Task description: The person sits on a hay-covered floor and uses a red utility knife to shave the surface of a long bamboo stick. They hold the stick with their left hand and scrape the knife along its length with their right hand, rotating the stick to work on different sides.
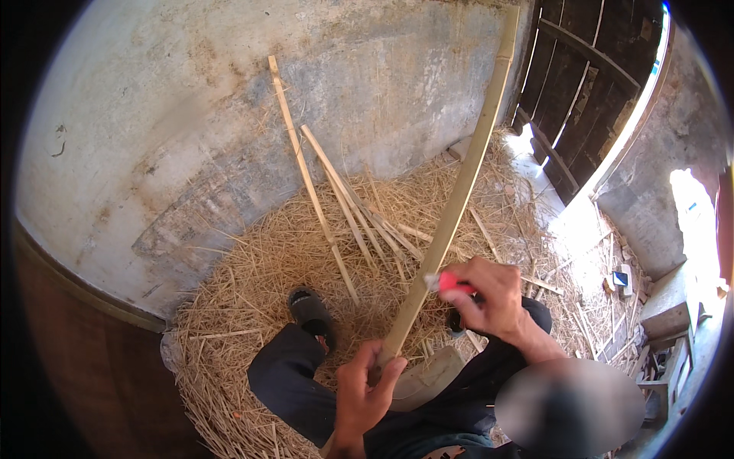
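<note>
A long bamboo strip (459,195) slants from low in front of me up to the wall at the upper right. My left hand (365,390) is wrapped round its lower end, thumb along one side. Higher on the strip, my right hand (489,294) grips a small red-handled tool (454,283). The tool's pale metal end touches the strip or lies just over it; its exact shape is too blurred to tell. Between my dark-trousered legs sits a pale curved block (428,379), partly hidden by the strip and my left hand.
Straw-like shavings (252,291) cover the floor. One bamboo pole (306,172) leans on the stained wall (191,99), with several shorter strips (355,206) beside it. A dark plank door (585,76) stands at the upper right. Near the right wall lies a phone-like device (620,278).
</note>
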Tool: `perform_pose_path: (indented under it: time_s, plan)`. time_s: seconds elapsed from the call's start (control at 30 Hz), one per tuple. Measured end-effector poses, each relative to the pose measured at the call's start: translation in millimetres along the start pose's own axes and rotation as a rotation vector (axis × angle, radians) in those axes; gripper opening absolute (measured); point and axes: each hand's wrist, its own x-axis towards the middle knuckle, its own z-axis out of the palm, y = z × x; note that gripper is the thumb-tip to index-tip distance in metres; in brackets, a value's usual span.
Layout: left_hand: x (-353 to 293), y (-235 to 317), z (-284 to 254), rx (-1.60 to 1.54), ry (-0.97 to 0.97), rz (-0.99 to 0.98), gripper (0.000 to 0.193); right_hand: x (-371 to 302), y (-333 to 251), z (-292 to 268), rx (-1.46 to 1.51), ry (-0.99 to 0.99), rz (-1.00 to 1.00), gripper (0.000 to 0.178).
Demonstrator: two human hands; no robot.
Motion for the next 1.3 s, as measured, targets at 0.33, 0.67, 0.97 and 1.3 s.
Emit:
perform_pose_path:
  time_s: [0.33,0.67,0.97,1.3]
  plan:
    - [3.1,-6.9,-7.8,-0.121,-0.155,-0.117,0.033,-16.7,-20.1,15.1,0.02,-0.114,-0.117,0.039]
    - [4.9,-5.7,-4.1,0.021,-0.115,0.009,0.032,-17.7,-29.6,21.4,-0.068,-0.106,-0.145,0.038]
    - [-4.4,-1.4,0.4,0.106,-0.07,0.005,0.031,-5.2,-25.2,9.9,-0.107,-0.074,-0.093,0.035]
    - [-9.0,-2.5,-4.0,0.158,-0.075,-0.039,0.033,4.9,-12.2,0.7,-0.198,-0.027,-0.035,0.029]
